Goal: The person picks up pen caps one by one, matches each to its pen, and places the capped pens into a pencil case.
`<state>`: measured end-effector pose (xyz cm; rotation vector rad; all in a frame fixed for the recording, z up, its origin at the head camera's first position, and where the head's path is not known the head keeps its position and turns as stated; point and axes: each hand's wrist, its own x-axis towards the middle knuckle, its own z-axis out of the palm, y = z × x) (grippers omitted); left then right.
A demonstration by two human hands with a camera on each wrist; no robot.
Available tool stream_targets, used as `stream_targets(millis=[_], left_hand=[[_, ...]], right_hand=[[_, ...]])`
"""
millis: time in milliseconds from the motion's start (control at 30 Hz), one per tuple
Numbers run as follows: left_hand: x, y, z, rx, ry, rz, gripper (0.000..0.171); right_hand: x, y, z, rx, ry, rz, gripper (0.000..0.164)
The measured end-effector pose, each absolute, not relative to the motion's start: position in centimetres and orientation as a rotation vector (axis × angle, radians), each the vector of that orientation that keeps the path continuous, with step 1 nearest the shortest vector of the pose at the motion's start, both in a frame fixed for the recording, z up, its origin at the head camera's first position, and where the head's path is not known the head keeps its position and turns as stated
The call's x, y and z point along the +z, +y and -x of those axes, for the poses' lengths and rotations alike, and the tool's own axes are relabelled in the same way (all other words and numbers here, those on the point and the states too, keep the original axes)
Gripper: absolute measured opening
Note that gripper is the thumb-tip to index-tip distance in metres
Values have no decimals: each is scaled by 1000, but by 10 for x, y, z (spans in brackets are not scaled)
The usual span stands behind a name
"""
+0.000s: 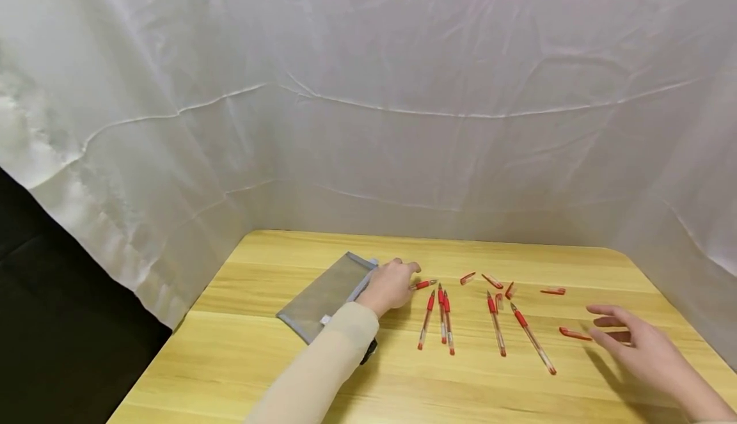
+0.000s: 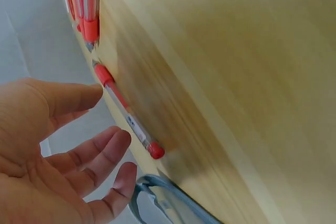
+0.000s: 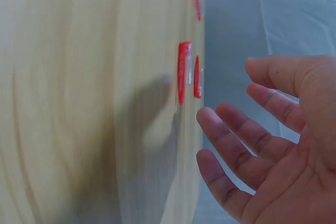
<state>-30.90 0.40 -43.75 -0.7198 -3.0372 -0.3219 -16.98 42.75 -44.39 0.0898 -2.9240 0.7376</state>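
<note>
My left hand [image 1: 393,283] reaches over the right edge of a grey zip pouch [image 1: 325,293]. Its fingers are spread and hold nothing. An uncapped red gel pen [image 2: 127,113] lies on the table just past the thumb and fingertips, its tip toward the other pens. At the right, my right hand [image 1: 641,350] hovers above the wood with fingers loosely bent and apart. Closest to it lies a red pen cap [image 1: 574,334] with a clear clip side, also visible as a cap [image 3: 181,72] in the right wrist view.
Several uncapped red pens [image 1: 449,325] lie mid-table, tips pointing away from me, with one slanted pen [image 1: 534,339] nearer the right hand. Loose caps [image 1: 492,281] are scattered behind them. White cloth [image 1: 432,155] hangs along the back and sides of the wooden table [image 1: 230,360].
</note>
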Motion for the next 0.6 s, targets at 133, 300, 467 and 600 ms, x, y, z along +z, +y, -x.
stream_targets(millis=[133,300,467,600], left_hand=[[-442,7,308,-326,-3041,701,46],[-442,10,308,-314,-3045,707,44],[-441,12,308,-303,-3046,705,42],[-444,13,309,-274,-3041,719,40]], right_hand=[[-446,428,169,811,-2900,-81,48],[-449,430,171,833,-2891,-88,49],[-450,432,175,800,-2893,-97,47],[-451,433,179,775,-2910,-105,44]])
